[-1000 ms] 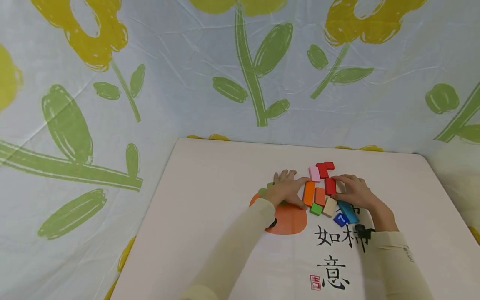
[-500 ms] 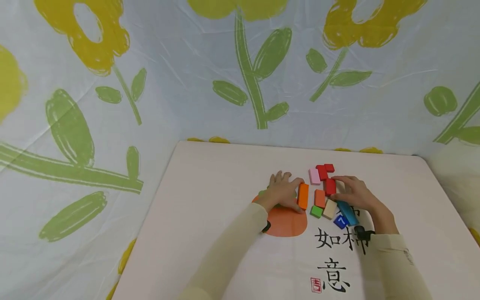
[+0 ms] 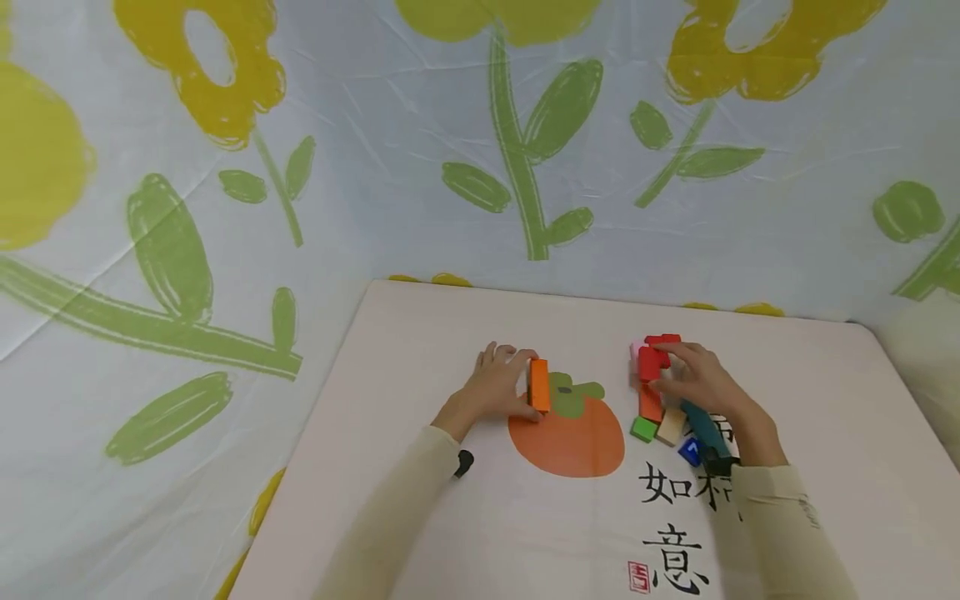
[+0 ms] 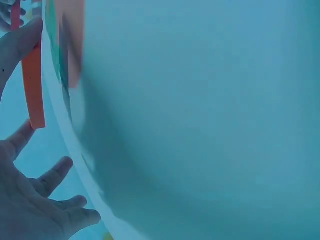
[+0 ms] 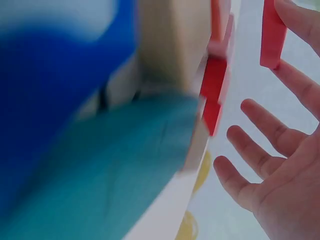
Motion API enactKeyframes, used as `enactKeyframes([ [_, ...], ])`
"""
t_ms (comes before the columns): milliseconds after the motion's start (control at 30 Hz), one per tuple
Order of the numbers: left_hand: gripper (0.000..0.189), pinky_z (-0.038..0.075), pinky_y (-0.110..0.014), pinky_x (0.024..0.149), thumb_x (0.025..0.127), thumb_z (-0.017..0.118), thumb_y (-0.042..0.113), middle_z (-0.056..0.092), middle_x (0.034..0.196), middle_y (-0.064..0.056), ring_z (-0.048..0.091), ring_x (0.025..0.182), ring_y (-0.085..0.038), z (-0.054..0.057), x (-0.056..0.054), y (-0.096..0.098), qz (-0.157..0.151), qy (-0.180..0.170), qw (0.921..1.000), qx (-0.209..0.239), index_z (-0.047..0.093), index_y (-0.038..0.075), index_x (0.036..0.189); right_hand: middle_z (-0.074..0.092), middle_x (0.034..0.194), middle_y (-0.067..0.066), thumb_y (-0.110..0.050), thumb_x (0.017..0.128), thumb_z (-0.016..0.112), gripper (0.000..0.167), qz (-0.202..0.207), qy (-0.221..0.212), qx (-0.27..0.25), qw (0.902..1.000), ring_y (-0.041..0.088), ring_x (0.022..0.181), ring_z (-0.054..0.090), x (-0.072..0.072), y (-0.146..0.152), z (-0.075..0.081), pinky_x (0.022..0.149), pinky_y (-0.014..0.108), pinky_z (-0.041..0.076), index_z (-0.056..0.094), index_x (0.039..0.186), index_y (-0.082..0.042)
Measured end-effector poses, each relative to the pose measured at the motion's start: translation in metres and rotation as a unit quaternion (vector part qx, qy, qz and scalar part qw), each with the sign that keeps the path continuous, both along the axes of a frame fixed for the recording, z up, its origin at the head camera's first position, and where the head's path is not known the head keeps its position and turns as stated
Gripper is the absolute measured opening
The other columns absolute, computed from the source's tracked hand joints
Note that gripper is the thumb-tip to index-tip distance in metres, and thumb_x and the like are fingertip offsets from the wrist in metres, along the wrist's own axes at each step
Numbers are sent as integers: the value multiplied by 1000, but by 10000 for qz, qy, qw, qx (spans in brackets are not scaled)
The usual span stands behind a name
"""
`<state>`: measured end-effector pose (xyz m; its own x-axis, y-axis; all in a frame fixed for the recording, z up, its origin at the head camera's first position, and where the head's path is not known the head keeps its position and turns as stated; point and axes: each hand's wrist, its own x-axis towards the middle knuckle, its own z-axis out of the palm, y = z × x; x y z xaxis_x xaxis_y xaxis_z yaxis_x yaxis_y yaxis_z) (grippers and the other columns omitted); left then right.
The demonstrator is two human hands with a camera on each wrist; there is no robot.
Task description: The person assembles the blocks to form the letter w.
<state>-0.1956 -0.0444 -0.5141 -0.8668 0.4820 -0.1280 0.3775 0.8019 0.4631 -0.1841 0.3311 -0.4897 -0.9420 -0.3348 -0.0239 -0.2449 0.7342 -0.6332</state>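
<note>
Between thumb and index finger my left hand (image 3: 495, 387) pinches an orange block (image 3: 539, 386) by its ends, left of the printed persimmon's leaves. In the left wrist view that orange block (image 4: 33, 87) is held off the table, the other fingers spread. My right hand (image 3: 708, 383) pinches a red block (image 3: 649, 364) over the cluster. The right wrist view shows the same red block (image 5: 273, 35) between thumb and index fingertip. Below and around it lie a coral block (image 3: 650, 403), a green block (image 3: 643, 429), a beige block (image 3: 671, 427) and more red blocks (image 3: 670, 339).
A teal block (image 3: 703, 427) and a blue block (image 3: 691, 452) marked with a 7 lie under the right wrist. A pink block (image 3: 634, 354) is partly hidden. The pale table (image 3: 420, 333) bears a persimmon print (image 3: 573, 442); a flowered cloth (image 3: 420, 225) stands behind it.
My left hand has carried the orange block leftward, away from the cluster. My right hand has lifted the red block and shifted slightly left. The head view has turned a little left.
</note>
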Motion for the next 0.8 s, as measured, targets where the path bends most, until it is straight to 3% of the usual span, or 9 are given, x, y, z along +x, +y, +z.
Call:
enactKeyframes([
  [233, 97, 10, -60, 116, 68, 84, 60, 33, 150, -18, 15, 144, -47, 1, 15, -61, 700, -26, 9975, 100, 40, 30, 148, 47, 137, 27, -21, 88, 79, 65, 328, 144, -187, 9992, 46, 123, 40, -17, -27, -5, 88, 64, 49, 50, 142, 0],
  [400, 95, 12, -60, 116, 67, 86, 56, 32, 150, -21, 14, 144, -50, 4, 22, -94, 1080, -62, 9941, 23, 41, 29, 146, 45, 142, 25, -27, 88, 78, 66, 454, 5, -127, 9989, 45, 129, 36, -29, -49, -6, 95, 68, 41, 50, 144, -4],
  [600, 94, 9, -61, 116, 67, 88, 53, 28, 152, -23, 10, 144, -51, 5, 31, -120, 1455, -282, 9889, 101, 41, 29, 146, 47, 142, 23, -27, 88, 79, 65, 642, 11, -151, 9978, 45, 132, 35, -42, -76, -9, 100, 68, 38, 52, 143, -6],
  [800, 93, 7, -71, 111, 68, 86, 56, 26, 154, -24, 6, 144, -53, 2, 35, -134, 1714, -388, 9844, 87, 41, 30, 146, 50, 140, 23, -26, 85, 81, 66, 947, 84, -240, 9952, 44, 130, 37, -53, -105, -8, 99, 67, 39, 54, 141, -5],
])
